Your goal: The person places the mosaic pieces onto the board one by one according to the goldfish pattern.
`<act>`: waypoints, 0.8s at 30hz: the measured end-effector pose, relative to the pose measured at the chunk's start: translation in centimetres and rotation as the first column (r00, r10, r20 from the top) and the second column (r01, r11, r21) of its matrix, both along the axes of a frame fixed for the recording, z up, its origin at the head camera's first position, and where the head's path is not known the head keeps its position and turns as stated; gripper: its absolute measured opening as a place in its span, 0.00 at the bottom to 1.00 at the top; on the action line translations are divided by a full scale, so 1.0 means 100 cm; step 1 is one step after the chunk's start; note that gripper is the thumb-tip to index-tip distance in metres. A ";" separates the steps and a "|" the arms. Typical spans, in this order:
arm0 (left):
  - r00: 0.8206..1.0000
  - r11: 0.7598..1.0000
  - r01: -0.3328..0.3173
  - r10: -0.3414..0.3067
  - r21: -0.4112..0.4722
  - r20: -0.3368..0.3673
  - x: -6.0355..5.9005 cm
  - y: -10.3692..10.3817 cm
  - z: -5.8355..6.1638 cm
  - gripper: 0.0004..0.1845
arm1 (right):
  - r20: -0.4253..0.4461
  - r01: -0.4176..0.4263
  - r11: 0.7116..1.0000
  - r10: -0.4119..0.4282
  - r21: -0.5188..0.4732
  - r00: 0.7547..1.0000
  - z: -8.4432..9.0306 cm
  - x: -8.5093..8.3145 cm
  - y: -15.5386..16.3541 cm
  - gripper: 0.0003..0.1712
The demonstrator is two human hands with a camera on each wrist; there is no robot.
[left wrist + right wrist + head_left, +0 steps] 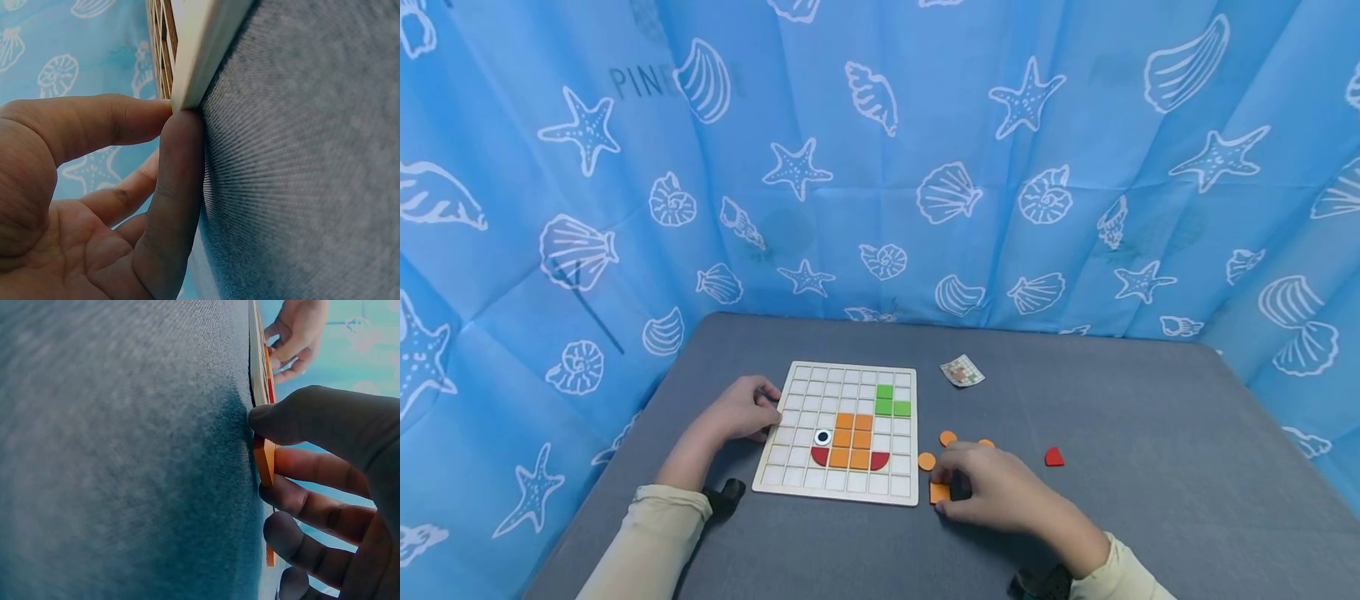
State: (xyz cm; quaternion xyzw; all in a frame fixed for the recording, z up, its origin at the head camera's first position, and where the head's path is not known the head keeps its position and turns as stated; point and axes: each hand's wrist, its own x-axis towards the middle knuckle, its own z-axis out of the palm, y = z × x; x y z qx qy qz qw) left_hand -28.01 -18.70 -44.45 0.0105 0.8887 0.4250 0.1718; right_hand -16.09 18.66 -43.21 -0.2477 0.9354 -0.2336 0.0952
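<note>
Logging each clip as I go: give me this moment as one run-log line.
left hand: steadies grid board edge | right hand: pinches orange square tile on table | loose: orange discs, red piece

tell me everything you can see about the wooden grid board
The board is a pale wooden square tray with a grid of small cells, lying flat on the grey table. Orange squares, three green squares, two red curved pieces and one eye tile fill some cells; the rest are bare. The left hand touches its left edge with fingertips. The right hand pinches an orange square just off its right edge.
</note>
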 end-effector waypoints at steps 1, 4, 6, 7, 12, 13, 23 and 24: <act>1.000 1.000 0.001 -0.001 0.001 -0.002 0.000 0.000 0.000 0.19 | -0.001 0.000 1.000 0.000 -0.002 1.000 0.001 -0.001 0.000 0.10; 1.000 1.000 0.002 -0.002 -0.002 -0.002 -0.001 0.000 0.001 0.19 | -0.003 0.000 1.000 0.000 -0.008 1.000 0.003 -0.002 -0.001 0.10; 1.000 1.000 0.001 -0.001 -0.006 0.000 -0.001 0.000 0.002 0.19 | 0.000 0.003 1.000 -0.003 -0.012 1.000 0.005 -0.003 -0.002 0.11; 1.000 1.000 0.000 0.000 -0.007 0.002 -0.001 0.000 0.002 0.19 | -0.001 0.003 1.000 -0.003 -0.013 1.000 0.006 -0.003 -0.002 0.11; 1.000 1.000 -0.006 0.006 -0.015 0.007 0.000 0.001 0.001 0.19 | -0.041 -0.010 1.000 0.009 -0.016 0.999 0.010 -0.006 -0.009 0.13; 1.000 1.000 -0.008 0.008 -0.015 0.008 0.000 0.001 0.001 0.19 | -0.054 -0.015 1.000 0.014 -0.020 0.998 0.010 -0.007 -0.011 0.13; 1.000 1.000 -0.015 0.015 -0.010 -0.002 0.001 0.002 0.003 0.19 | -0.113 -0.084 0.996 0.080 -0.036 0.990 0.022 -0.026 -0.050 0.11; 1.000 1.000 -0.017 0.016 -0.011 -0.004 0.001 0.002 0.003 0.19 | -0.118 -0.093 0.995 0.088 -0.040 0.989 0.023 -0.029 -0.055 0.11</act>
